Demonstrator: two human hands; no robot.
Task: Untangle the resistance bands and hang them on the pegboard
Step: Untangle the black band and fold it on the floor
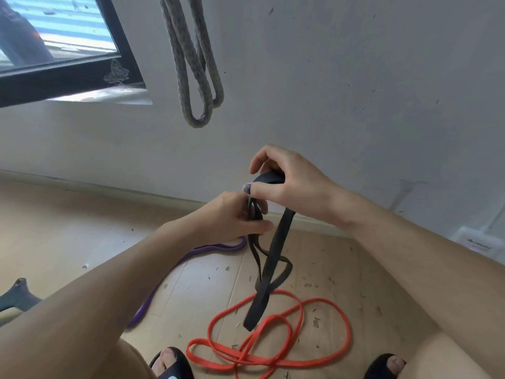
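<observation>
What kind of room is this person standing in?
Probably a room at home used for workouts. Resistance bands lie on a pale wood floor: a red band and a purple band, with a black band in both hands. A plain white wall and a window complete it.

You have nothing you can read here. The only lettering is a dark logo or line of print on the small white device [476,243] low against the wall on your right, and it is too blurred to make out.
</observation>
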